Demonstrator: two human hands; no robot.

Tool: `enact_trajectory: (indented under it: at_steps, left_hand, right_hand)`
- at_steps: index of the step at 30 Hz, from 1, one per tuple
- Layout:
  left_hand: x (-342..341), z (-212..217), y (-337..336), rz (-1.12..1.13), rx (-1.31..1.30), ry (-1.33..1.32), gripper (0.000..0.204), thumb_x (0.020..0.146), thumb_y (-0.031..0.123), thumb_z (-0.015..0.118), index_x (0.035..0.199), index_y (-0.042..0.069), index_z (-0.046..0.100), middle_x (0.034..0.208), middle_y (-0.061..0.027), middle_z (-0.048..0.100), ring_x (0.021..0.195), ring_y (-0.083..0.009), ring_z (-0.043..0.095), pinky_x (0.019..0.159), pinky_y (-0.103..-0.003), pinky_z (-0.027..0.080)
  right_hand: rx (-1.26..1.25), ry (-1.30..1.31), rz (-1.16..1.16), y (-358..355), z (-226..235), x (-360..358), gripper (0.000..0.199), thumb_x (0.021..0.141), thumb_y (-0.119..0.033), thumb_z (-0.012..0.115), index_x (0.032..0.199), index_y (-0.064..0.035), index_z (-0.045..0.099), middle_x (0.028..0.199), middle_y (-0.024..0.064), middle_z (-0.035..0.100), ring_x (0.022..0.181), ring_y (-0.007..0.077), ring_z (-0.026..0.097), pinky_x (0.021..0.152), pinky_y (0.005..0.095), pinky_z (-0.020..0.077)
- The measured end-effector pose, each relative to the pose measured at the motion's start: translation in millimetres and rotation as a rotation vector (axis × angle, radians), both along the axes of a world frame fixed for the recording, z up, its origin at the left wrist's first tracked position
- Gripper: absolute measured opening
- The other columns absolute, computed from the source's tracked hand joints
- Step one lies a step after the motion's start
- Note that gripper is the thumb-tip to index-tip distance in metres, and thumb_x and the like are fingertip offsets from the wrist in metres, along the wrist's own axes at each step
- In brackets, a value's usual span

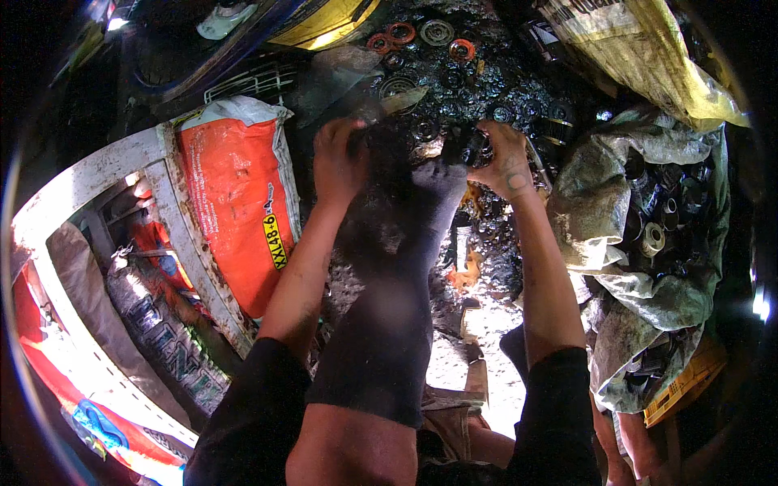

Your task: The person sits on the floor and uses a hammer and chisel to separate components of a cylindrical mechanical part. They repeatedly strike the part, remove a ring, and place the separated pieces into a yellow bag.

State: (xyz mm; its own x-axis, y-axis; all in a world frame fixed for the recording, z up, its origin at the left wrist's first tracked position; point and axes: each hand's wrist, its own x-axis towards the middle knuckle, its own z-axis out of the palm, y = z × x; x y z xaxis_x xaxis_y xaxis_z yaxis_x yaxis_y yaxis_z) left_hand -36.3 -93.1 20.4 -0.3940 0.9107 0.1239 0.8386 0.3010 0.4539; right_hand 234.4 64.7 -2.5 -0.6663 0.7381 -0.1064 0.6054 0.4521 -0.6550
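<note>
Knee: a leg in a dark sock-like sleeve (381,324) rises from the bottom of the picture, closest to the eye, and its foot end points up at the pile of parts (it sits right between the two arms).
Left hand: the left hand (339,162) is curled over the top of the dark sleeve near the toes. Its grip looks closed on the cloth, likely to hold it steady, but the fingertips are hidden, so I cannot tell for sure.
Right hand: the right hand (504,162) has its fingers wrapped around a small black greasy part (474,148). The grip is closed on it, and the part is held just above the pile, close to the foot.
Pile: lots of oily black metal rings and bearings (454,89) lie on the ground in front of both hands. A few orange rings (401,34) sit at the far edge.
Right side: a dirty grey sack (604,202) lies open with more round parts inside (probably so parts can be dropped in easily).
Left side: an orange and white sack (235,194) leans on a white plastic frame (89,182).
Top right: a yellow sack (648,57) covers the corner.
Ground: pale dusty floor (486,332) shows between the legs.
</note>
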Motion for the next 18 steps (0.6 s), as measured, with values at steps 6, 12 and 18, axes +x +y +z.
enact_trajectory:
  at_steps: [6, 12, 18]
  left_hand:
    - [-1, -11, 29, -0.043, -0.121, 0.106, 0.057, 0.074, 0.008, 0.078, 0.127, 0.011, 0.056, 0.121, -0.0125, 0.057, 0.116, -0.0356, 0.053, 0.096, -0.045, 0.045]
    - [-22, -33, 29, -0.083, -0.148, 0.142, 0.062, 0.071, 0.009, 0.081, 0.127, 0.012, 0.056, 0.119, -0.0125, 0.057, 0.114, -0.0351, 0.054, 0.097, -0.045, 0.046]
    - [-26, -28, 30, -0.136, -0.100, 0.139, 0.061, 0.069, 0.005, 0.079, 0.126, 0.013, 0.057, 0.116, -0.0134, 0.057, 0.110, -0.0367, 0.056, 0.094, -0.045, 0.048]
  right_hand:
    - [0.023, -0.088, 0.109, -8, -3, 8, 0.084, 0.056, -0.039, 0.091, 0.130, -0.0177, 0.058, 0.129, 0.0103, 0.059, 0.132, 0.0297, 0.047, 0.113, 0.0483, 0.0268]
    - [0.033, -0.141, 0.180, -8, -6, 13, 0.077, 0.061, -0.035, 0.089, 0.130, -0.0182, 0.058, 0.131, 0.0076, 0.059, 0.133, 0.0291, 0.046, 0.113, 0.0500, 0.0248]
    - [0.070, -0.203, 0.235, -6, -13, 5, 0.080, 0.060, -0.032, 0.088, 0.133, -0.0203, 0.057, 0.135, 0.0037, 0.059, 0.135, 0.0276, 0.043, 0.115, 0.0493, 0.0231]
